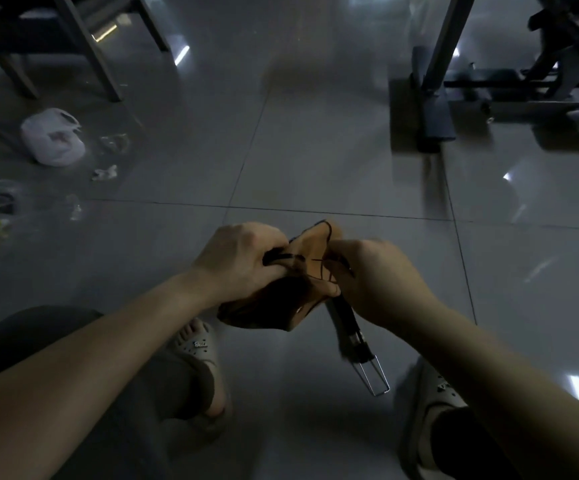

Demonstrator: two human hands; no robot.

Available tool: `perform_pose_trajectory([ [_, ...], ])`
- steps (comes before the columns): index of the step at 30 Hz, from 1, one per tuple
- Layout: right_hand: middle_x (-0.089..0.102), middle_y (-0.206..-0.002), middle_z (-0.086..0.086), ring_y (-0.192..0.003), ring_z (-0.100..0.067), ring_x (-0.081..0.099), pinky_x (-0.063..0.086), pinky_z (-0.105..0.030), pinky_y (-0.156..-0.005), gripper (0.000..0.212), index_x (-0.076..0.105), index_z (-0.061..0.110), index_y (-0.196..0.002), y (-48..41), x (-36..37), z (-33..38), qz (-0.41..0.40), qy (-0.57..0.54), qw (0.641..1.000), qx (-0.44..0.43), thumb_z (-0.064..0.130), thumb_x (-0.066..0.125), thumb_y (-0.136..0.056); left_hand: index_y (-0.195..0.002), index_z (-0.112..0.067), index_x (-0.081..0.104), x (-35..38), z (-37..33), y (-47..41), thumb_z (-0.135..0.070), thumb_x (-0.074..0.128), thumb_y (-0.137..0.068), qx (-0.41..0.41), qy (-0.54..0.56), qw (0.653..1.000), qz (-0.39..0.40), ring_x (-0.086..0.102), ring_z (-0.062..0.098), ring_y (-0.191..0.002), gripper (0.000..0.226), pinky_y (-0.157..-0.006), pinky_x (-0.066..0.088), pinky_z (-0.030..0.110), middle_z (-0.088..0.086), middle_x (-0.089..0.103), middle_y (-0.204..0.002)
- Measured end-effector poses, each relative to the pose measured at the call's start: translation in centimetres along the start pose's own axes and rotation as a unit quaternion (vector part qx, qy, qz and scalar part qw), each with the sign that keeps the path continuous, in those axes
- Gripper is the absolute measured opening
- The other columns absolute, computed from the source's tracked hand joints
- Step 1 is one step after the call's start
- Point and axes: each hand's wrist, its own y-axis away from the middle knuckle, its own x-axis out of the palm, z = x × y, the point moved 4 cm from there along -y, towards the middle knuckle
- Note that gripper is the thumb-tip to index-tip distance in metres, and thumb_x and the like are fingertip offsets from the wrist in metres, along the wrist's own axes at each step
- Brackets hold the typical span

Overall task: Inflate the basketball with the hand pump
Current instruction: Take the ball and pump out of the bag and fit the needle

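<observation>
A flat, crumpled orange basketball (310, 245) with black seams hangs between both hands above the tiled floor. My left hand (239, 258) grips its left side, fingers curled into the folds. My right hand (374, 275) holds the black hand pump (345, 315) near its top end, against the ball's right side. The pump's body slants down to the right and ends in a metal wire foot loop (373, 377). Where the pump meets the ball is hidden behind my fingers.
My feet in pale sandals (198, 348) (430, 403) rest on the glossy grey tiles below. A white plastic bag (52, 138) and small scraps lie at the left. Table legs (87, 46) stand at the back left, a dark metal frame base (430, 109) at the back right.
</observation>
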Motion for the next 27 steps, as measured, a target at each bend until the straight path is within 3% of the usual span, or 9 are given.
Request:
perform_pose_trajectory([
  [6,0.057,-0.072,0.006,-0.058,-0.021,0.054,0.049,-0.038,-0.050,0.017,0.062,0.031,-0.089,0.3,-0.3,0.7,-0.030,0.040,0.997,-0.061,0.015,0.058,-0.093,-0.078,-0.019,0.063,1.0,-1.1,0.0,-0.045,0.059,-0.089,0.039,-0.065,0.997,-0.021,0.039,0.015,-0.067,0.029,-0.060,0.026,0.029,-0.003,0.048,-0.071],
  [9,0.058,-0.076,0.007,-0.061,-0.019,0.056,0.053,-0.040,-0.055,0.015,0.063,0.027,-0.091,0.2,0.0,0.4,-0.006,0.068,0.996,-0.053,0.017,0.054,-0.094,-0.076,-0.018,0.062,0.8,-1.3,-0.1,-0.037,0.067,-0.087,0.049,-0.075,0.996,-0.025,0.037,0.016,-0.066,0.023,-0.062,0.023,0.030,-0.002,0.049,-0.069],
  [13,0.059,-0.078,0.007,-0.063,-0.017,0.056,0.053,-0.039,-0.057,0.014,0.066,0.025,-0.091,0.2,0.3,0.2,0.006,0.078,0.996,-0.053,0.018,0.054,-0.093,-0.077,-0.019,0.062,0.7,-1.2,-0.2,-0.042,0.062,-0.088,0.051,-0.078,0.995,-0.018,0.036,0.015,-0.068,0.026,-0.063,0.022,0.030,-0.005,0.047,-0.069],
  [19,0.058,-0.077,0.005,-0.062,-0.020,0.054,0.042,-0.032,-0.054,0.015,0.063,0.026,-0.093,0.2,0.0,0.7,0.030,0.077,0.993,-0.086,0.019,0.050,-0.097,-0.078,-0.022,0.059,1.9,-1.1,-0.3,-0.052,0.054,-0.093,0.044,-0.079,0.996,0.027,0.040,0.018,-0.070,0.034,-0.064,0.039,0.038,-0.009,0.043,-0.072],
  [23,0.040,-0.063,0.012,-0.051,-0.015,0.041,0.034,-0.028,-0.045,0.023,0.065,0.029,-0.093,0.4,-0.4,1.3,0.011,0.067,0.992,-0.108,0.008,0.069,-0.084,-0.081,-0.021,0.061,2.3,-1.5,-0.3,-0.059,0.044,-0.092,0.036,-0.087,0.994,0.052,0.041,0.018,-0.072,0.043,-0.065,0.042,0.039,-0.006,0.045,-0.075],
  [25,0.052,-0.069,0.011,-0.058,-0.014,0.040,0.029,-0.026,-0.049,0.026,0.068,0.033,-0.101,0.4,-0.2,1.4,0.024,0.086,0.990,-0.106,0.011,0.064,-0.087,-0.083,-0.021,0.061,2.4,-1.9,-0.3,-0.060,0.042,-0.090,0.043,-0.083,0.993,0.066,0.041,0.017,-0.073,0.045,-0.065,0.041,0.038,-0.006,0.044,-0.076],
  [27,0.064,-0.087,0.008,-0.069,-0.016,0.052,0.037,-0.030,-0.054,0.029,0.066,0.038,-0.113,0.3,0.4,1.1,0.072,0.092,0.989,-0.091,0.020,0.052,-0.095,-0.084,-0.022,0.061,2.6,-2.1,-0.2,-0.062,0.041,-0.089,0.045,-0.079,0.993,0.082,0.040,0.016,-0.073,0.045,-0.066,0.040,0.037,-0.007,0.041,-0.077],
])
